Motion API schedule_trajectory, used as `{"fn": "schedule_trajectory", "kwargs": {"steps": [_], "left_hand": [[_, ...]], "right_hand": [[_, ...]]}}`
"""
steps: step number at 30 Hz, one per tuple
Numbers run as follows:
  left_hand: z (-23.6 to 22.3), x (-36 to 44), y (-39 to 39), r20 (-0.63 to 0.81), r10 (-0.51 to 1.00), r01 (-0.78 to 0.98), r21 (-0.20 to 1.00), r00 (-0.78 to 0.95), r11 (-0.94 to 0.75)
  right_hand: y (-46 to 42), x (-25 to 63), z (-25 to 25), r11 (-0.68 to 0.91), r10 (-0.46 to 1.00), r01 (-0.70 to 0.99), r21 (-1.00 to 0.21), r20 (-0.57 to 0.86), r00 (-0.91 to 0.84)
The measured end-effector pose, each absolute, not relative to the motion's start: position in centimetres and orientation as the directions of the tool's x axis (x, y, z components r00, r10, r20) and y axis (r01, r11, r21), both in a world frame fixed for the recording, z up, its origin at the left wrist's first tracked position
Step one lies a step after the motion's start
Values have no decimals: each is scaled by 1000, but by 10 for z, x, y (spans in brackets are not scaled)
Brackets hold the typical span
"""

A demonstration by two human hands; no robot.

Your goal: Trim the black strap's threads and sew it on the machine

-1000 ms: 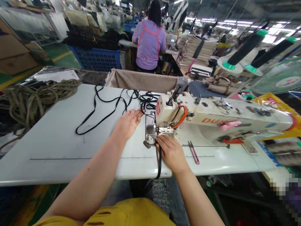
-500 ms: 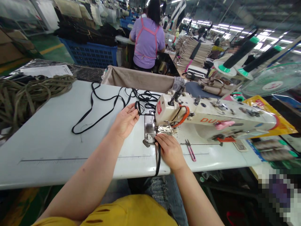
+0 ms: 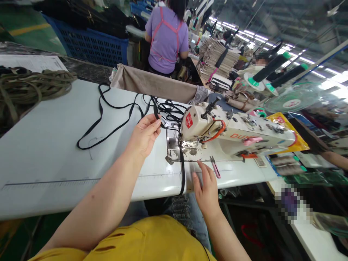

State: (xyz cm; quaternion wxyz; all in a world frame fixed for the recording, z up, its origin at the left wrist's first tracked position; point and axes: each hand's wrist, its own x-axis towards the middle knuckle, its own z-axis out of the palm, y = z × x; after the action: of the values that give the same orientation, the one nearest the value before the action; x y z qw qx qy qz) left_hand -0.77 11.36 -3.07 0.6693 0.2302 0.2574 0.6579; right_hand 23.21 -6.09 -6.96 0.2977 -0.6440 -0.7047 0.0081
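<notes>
A cream sewing machine [image 3: 233,136] stands on the white table [image 3: 54,145]. A black strap [image 3: 181,170] runs from under its presser foot over the table's front edge. Behind the machine more of the black strap [image 3: 122,108] lies in loops. My left hand [image 3: 144,136] pinches this strap just left of the machine head. My right hand [image 3: 207,188] hovers at the front edge with fingers stretched out, holding nothing, close to pink thread snips [image 3: 214,167].
A heap of olive webbing [image 3: 24,88] lies at the table's far left. A beige cloth bin [image 3: 154,85] hangs behind the table. A person in purple [image 3: 167,38] sits with their back turned. Thread cones [image 3: 272,67] and a fan [image 3: 293,103] stand at right.
My left hand closed on the black strap behind the needle. My right hand let go of the strap near the presser foot and drew back toward the table's front edge, fingers apart.
</notes>
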Motion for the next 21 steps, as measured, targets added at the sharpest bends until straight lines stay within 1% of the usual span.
{"fn": "schedule_trajectory", "kwargs": {"steps": [3, 6, 9, 11, 12, 13, 15, 16, 17, 18, 19, 21], "left_hand": [[-28, -5, 110, -55, 998, -757, 652, 11, 45], [-28, -2, 108, -67, 997, -756, 651, 38, 72], [-30, -1, 106, -70, 996, -763, 641, 49, 82], [-31, -1, 104, -70, 996, -776, 626, 48, 81], [-32, -3, 102, -73, 996, -780, 620, 44, 80], [-34, -4, 101, -79, 996, -782, 618, 36, 77], [-37, -8, 98, -90, 996, -779, 623, 14, 67], [-39, -10, 96, -94, 996, -777, 627, 2, 61], [-41, -13, 95, -98, 995, -773, 632, -9, 55], [-42, -15, 93, -102, 995, -769, 637, -16, 54], [-43, -18, 92, -108, 994, -763, 645, -19, 56], [-45, -22, 88, -121, 992, -746, 663, -17, 68]], "right_hand": [[-91, 215, -69, 152, 917, 939, -310, 398, -18], [-103, 202, -71, 213, 914, 959, -187, 386, -127], [-100, 195, -73, 247, 912, 962, -118, 365, -190], [-100, 192, -74, 268, 912, 958, -105, 349, -217], [-102, 190, -74, 308, 906, 946, -107, 336, -257], [-105, 187, -74, 377, 890, 919, -115, 319, -325], [-114, 181, -73, 563, 813, 811, -159, 282, -509], [-118, 178, -73, 635, 767, 749, -190, 277, -579], [-121, 176, -72, 668, 741, 711, -221, 287, -607], [-122, 176, -70, 662, 746, 708, -247, 314, -588], [-121, 177, -68, 623, 773, 736, -266, 355, -526], [-114, 185, -65, 481, 833, 829, -285, 444, -331]]}}
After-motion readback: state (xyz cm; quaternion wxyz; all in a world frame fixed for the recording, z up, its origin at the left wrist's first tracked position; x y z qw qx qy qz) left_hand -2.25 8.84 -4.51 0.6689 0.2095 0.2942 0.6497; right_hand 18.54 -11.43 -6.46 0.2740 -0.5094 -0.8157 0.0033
